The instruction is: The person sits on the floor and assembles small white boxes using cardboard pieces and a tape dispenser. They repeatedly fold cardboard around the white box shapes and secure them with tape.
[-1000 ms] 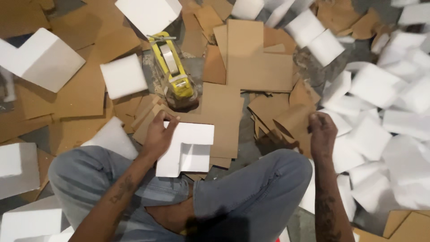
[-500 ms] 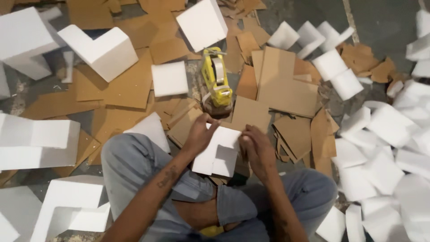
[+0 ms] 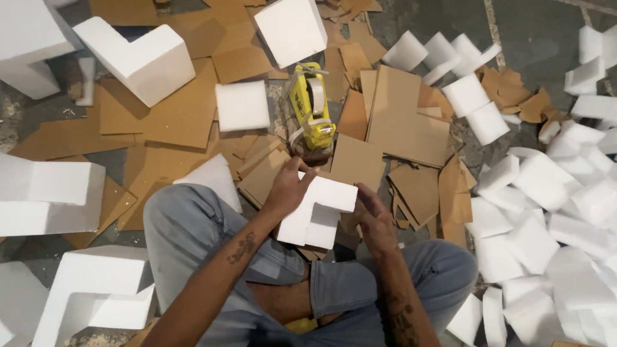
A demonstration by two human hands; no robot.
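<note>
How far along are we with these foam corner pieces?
Done, it seems: finished L-shaped foam corners lie at the left. In hand: the left hand and right hand hold a white foam corner piece over the lap. Left: a heap of loose foam blocks at the right and cardboard sheets ahead, beside the yellow tape dispenser.

Matt white foam corner block (image 3: 319, 211); dull brown cardboard sheets (image 3: 406, 125); glossy yellow plastic tape dispenser (image 3: 311, 108).

I see a grey concrete floor (image 3: 540, 38) strewn with brown cardboard sheets (image 3: 405, 122), white foam blocks (image 3: 553, 212) and a yellow tape dispenser (image 3: 310, 106).
</note>
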